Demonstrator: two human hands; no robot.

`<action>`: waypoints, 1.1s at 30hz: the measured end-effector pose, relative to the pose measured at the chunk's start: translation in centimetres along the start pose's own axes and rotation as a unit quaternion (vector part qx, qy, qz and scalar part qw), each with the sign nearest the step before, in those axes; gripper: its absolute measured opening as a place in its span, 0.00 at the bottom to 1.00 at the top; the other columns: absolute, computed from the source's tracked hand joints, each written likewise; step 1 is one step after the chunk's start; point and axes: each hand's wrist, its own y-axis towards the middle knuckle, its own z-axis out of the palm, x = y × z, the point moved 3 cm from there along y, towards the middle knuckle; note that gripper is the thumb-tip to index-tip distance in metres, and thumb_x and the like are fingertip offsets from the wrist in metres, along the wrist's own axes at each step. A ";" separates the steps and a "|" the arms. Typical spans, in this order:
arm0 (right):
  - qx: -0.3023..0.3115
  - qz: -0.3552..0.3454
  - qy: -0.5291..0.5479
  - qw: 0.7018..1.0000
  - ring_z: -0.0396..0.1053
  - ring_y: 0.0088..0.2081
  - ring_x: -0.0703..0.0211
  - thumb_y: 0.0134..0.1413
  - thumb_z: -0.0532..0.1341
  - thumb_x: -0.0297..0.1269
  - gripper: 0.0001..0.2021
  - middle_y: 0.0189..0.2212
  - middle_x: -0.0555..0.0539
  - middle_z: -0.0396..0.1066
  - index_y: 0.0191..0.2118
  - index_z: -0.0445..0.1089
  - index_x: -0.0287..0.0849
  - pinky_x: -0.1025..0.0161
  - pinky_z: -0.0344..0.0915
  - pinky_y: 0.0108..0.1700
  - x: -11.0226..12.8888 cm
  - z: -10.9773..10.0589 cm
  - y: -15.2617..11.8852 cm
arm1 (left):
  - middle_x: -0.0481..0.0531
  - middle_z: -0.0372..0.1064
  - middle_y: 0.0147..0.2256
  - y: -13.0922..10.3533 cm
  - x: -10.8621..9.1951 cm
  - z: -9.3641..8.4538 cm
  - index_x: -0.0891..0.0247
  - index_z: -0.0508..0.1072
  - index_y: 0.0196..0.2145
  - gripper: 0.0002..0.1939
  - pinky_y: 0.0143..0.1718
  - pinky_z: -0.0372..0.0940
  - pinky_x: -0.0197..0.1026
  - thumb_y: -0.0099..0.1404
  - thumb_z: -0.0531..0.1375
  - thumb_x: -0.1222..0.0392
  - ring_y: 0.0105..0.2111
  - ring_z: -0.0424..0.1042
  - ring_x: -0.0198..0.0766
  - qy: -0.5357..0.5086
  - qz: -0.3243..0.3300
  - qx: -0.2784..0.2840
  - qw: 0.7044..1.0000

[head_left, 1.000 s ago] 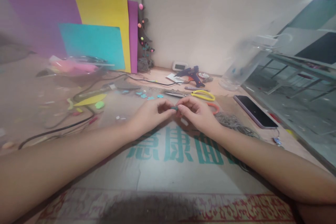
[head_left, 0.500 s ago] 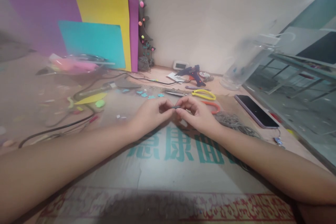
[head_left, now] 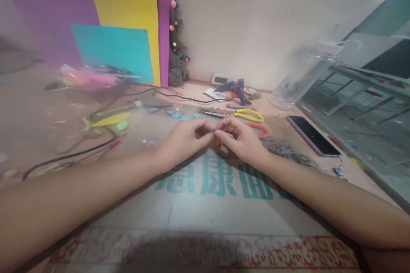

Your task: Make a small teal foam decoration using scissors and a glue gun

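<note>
Over the printed board [head_left: 192, 213], both hands meet fingertip to fingertip. A tiny dark greenish piece [head_left: 212, 131] shows between them, too small to name. My left hand [head_left: 187, 138] pinches its left side with thumb and forefinger. From the right, my right hand [head_left: 241, 140] pinches at the same spot. Just behind the hands lie yellow-handled scissors [head_left: 249, 115] and an orange handle [head_left: 261, 130], partly hidden by my right hand. Small teal flower shapes [head_left: 185, 118] lie beyond my left hand.
A glue gun [head_left: 235, 90] stands at the back near a small white device [head_left: 220, 79]. Grey cord [head_left: 288, 151] and a phone [head_left: 312, 135] lie to the right, before a clear jug [head_left: 294, 76]. Black cable [head_left: 73, 152] crosses the left; coloured sheets [head_left: 124, 8] lean behind.
Both hands stay at nearly the same place. The small piece between the fingertips shows slightly less and looks greener than before.
</note>
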 end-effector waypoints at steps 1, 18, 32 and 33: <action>0.003 -0.003 0.006 1.000 0.71 0.28 0.64 0.57 0.61 0.36 0.06 0.26 0.53 0.70 0.37 0.63 0.42 0.66 0.65 0.30 0.0 0.0 0.0 | 0.48 0.75 0.30 0.0 0.0 0.0 0.64 0.74 0.31 0.07 0.33 0.62 0.37 0.63 0.58 0.59 0.30 0.71 0.35 -0.006 -0.003 0.001 1.000; -0.038 -0.004 0.001 0.999 0.71 0.28 0.63 0.58 0.59 0.34 0.03 0.25 0.52 0.72 0.35 0.64 0.42 0.65 0.65 0.33 -0.3 -0.5 0.1 | 0.48 0.72 0.28 0.2 0.4 -0.1 0.65 0.72 0.29 0.08 0.31 0.60 0.36 0.63 0.58 0.59 0.28 0.67 0.34 -0.020 -0.030 -0.006 0.999; -0.021 -0.006 -0.010 1.000 0.72 0.30 0.63 0.56 0.62 0.36 0.05 0.28 0.51 0.71 0.37 0.66 0.42 0.64 0.66 0.34 -0.3 -0.4 0.2 | 0.48 0.72 0.28 0.1 0.1 -0.1 0.64 0.73 0.29 0.09 0.31 0.61 0.37 0.63 0.58 0.57 0.29 0.68 0.35 -0.019 -0.027 -0.005 0.999; -0.015 -0.010 -0.011 1.000 0.72 0.30 0.63 0.56 0.61 0.35 0.05 0.28 0.52 0.71 0.37 0.66 0.42 0.64 0.66 0.34 -0.3 -0.4 0.2 | 0.48 0.73 0.28 0.0 0.1 -0.1 0.64 0.73 0.29 0.09 0.31 0.61 0.37 0.63 0.58 0.57 0.29 0.69 0.35 -0.012 -0.023 -0.005 1.000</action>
